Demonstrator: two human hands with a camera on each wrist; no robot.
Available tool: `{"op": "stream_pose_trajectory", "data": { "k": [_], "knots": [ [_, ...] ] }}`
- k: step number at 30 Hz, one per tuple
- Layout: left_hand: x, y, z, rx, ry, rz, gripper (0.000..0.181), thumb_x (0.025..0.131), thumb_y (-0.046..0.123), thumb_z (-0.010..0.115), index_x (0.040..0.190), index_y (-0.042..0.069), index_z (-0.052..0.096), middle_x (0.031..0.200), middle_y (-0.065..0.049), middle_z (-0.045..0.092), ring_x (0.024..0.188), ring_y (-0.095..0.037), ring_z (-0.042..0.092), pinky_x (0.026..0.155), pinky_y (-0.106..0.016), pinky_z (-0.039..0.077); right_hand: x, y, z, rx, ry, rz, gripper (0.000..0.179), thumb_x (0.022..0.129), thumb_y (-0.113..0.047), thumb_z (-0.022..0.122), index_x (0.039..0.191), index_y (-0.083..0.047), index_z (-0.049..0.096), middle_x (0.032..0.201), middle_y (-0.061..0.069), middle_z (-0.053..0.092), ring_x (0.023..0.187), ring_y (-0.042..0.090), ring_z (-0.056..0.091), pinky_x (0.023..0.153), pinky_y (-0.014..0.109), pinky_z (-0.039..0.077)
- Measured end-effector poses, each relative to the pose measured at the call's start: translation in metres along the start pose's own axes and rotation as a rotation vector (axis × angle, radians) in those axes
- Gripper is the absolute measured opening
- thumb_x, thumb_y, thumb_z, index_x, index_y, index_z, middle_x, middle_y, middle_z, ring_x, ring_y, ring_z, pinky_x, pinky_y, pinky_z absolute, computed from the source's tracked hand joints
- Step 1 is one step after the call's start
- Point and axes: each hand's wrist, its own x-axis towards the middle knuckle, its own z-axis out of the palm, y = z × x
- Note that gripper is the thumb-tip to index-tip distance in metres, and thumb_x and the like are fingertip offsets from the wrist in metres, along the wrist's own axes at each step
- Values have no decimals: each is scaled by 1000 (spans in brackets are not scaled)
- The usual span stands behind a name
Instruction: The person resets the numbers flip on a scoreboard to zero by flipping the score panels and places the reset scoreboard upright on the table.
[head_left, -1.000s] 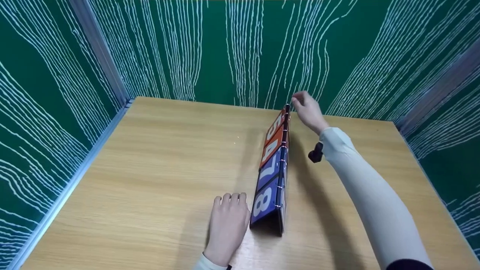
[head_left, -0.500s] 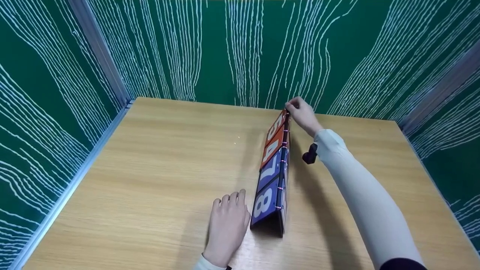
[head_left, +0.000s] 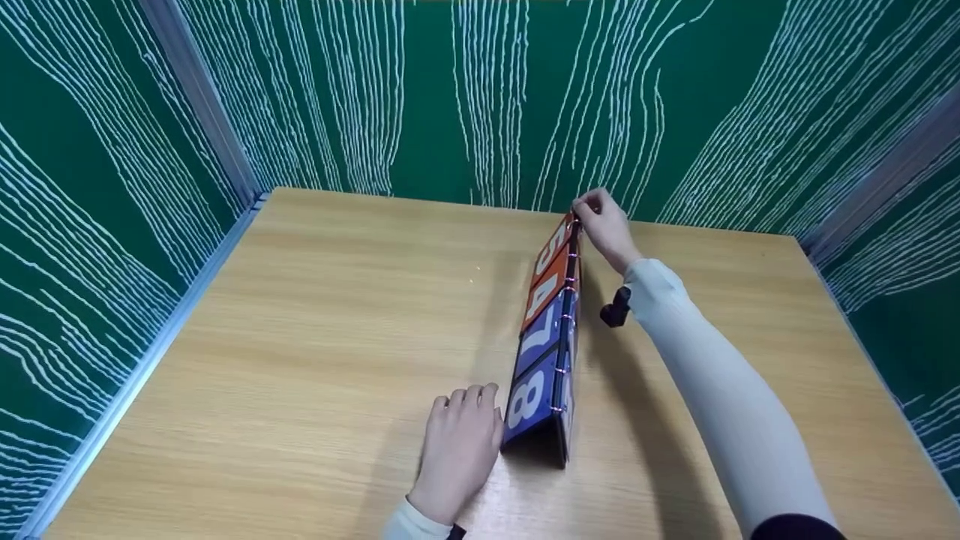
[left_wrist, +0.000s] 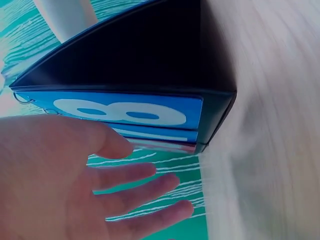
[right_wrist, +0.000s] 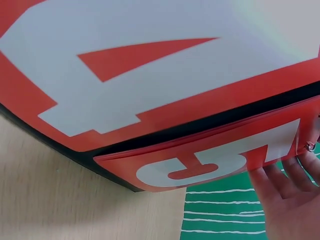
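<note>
Flip scoreboard stands tented on wooden table. Left hand just beside its near end, fingers loosely extended, holding nothing. Right hand, fingers bent, grips far top corner by red 5 card.

We pinch the far top end of the flip scoreboard with our right hand. Our left hand lies beside its near end. Green walls flank our wooden table
</note>
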Motion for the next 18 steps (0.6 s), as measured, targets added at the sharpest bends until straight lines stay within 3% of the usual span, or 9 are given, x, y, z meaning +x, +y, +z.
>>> {"op": "stream_pose_trajectory", "data": {
  "k": [8,11,15,18],
  "knots": [
    [-1,-22,-5,-74,-78,76,27,99,26,57,120,13,68,108,-1,76,94,-19,71,77,-34,54,0,-2,5,28,-8,29,33,107,-41,44,126,-14,49,119,2,52,108,16,51,92,31,42],
    [9,-33,-8,-207,-130,85,29,102,25,54,125,13,66,116,-3,75,102,-21,71,85,-38,57,-1,-4,4,25,-7,21,33,107,-40,45,126,-14,49,119,2,52,109,17,51,92,31,42],
    [30,-43,-7,-466,-264,107,33,107,29,48,133,14,61,128,-4,71,115,-23,69,100,-43,55,-1,-3,2,33,-2,18,31,107,-39,45,124,-14,49,118,2,51,108,17,51,92,31,43],
    [47,-50,-3,-648,-386,123,38,107,37,48,137,16,59,130,-2,69,115,-21,69,101,-41,56,-2,-2,4,27,-4,21,31,107,-40,45,124,-14,49,118,1,51,108,17,50,92,31,42]
  ]
}}
